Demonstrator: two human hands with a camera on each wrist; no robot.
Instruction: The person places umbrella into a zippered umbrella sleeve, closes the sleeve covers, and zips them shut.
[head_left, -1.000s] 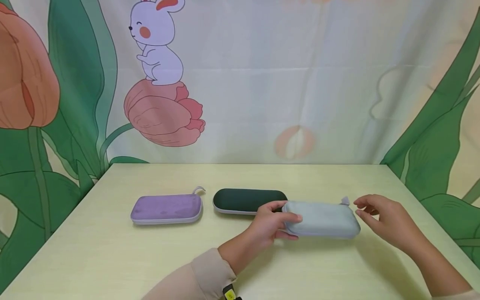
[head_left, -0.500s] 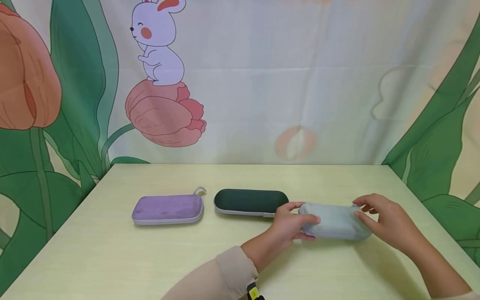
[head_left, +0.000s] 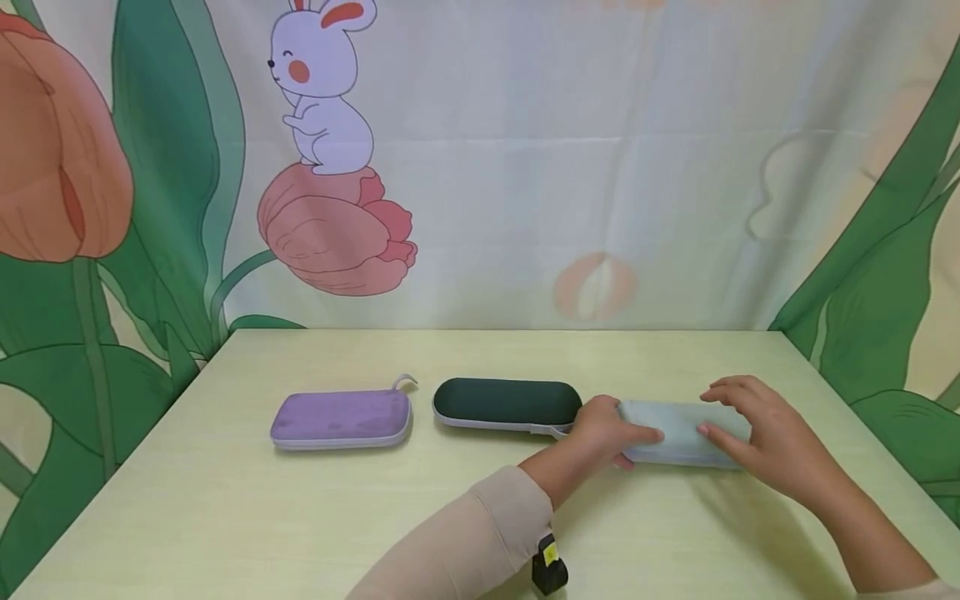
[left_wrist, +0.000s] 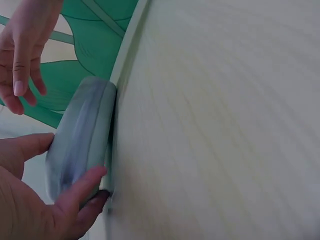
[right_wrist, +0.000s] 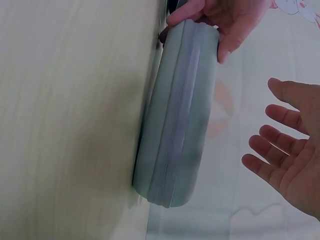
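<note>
A pale blue-green zippered case (head_left: 678, 423) lies low at the right side of the tabletop. My left hand (head_left: 597, 432) grips its left end, the thumb on top and other fingers underneath. The zipper side of this case (right_wrist: 177, 125) shows in the right wrist view, where it looks closed. Over the right end of the case, my right hand (head_left: 772, 437) hovers with fingers spread and loosely bent. A gap separates the right hand (right_wrist: 292, 150) from the case in the right wrist view, and nothing is in it.
Just left of my left hand lies a dark green case (head_left: 506, 402) with a light zipper edge. Farther left is a purple case (head_left: 341, 417) with a loop tab. A printed curtain (head_left: 487, 167) hangs behind the pale table (head_left: 300, 517).
My left hand has moved the blue-green case rightward and lowered it to the tabletop. The right hand, close at the case's right end half a second ago, has its fingers spread wider.
</note>
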